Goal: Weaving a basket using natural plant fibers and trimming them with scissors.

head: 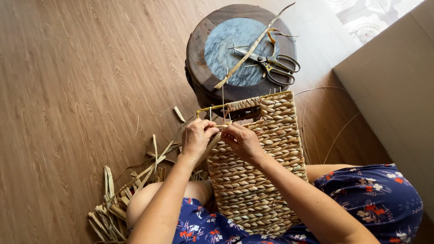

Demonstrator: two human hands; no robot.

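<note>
Left hand (197, 137) and right hand (242, 141) are both pinching, fingers curled, a straw strand (216, 131) at the woven basket (260, 167) edge. Exact grip is apparently shared; scissors (275, 64) are lying on the stool (199, 40)

Bright, even daylight from upper right; overexposed glare on pale floor tiles (368, 16). Soft shadows. Sharp focus throughout; mild wide-angle distortion at edges.

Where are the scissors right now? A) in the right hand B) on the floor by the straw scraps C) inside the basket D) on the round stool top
D: the scissors lie on the stool, beyond the basket both hands are working on.
</note>
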